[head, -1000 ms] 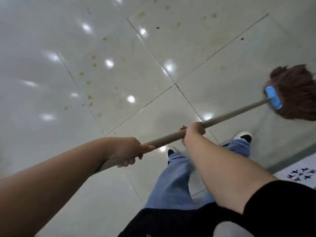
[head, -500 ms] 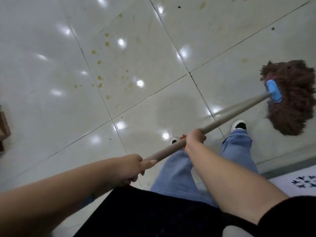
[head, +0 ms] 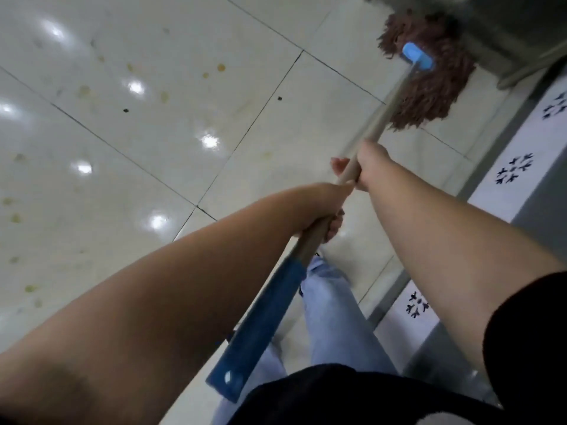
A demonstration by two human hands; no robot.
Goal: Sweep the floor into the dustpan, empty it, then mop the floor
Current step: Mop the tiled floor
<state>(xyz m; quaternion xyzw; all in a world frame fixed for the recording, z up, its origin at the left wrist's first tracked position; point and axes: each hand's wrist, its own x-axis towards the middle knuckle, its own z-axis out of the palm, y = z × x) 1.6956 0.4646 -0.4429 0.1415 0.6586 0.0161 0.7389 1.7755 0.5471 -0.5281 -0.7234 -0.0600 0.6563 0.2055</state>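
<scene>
Brown shaggy mop head (head: pixel 429 84) lies on the pale tiled floor (head: pixel 184 124) at upper right, right next to a grey object (head: pixel 503 29) at the top edge, can't tell what that is. Light blue clamp (head: pixel 418 60) joins the head to the beige mop handle (head: pixel 376 121), which runs diagonally down toward the camera. Handle's near end has a dark blue grip (head: pixel 260 329), blurred.

Right hand (head: pixel 368 165) grips the handle higher up, fingers wrapped round it, fingertips peeking out on the left side. Left hand (head: pixel 325 207) grips lower down, just above the blue grip, fingers curled under the shaft. Hands sit close together on the handle, nearly touching, one above the other along it.

Floor has yellowish spots (head: pixel 221 68) and a couple of small dark specks (head: pixel 125 110) left of the mop, well apart from the head. Ceiling-light reflections across the glossy tiles. White strip with dark blue flower-like patterns (head: pixel 514 171) runs along the right side. Blue jeans (head: pixel 334 317) visible below the arms, black sleeve (head: pixel 527 332) on the right arm at the lower right.
</scene>
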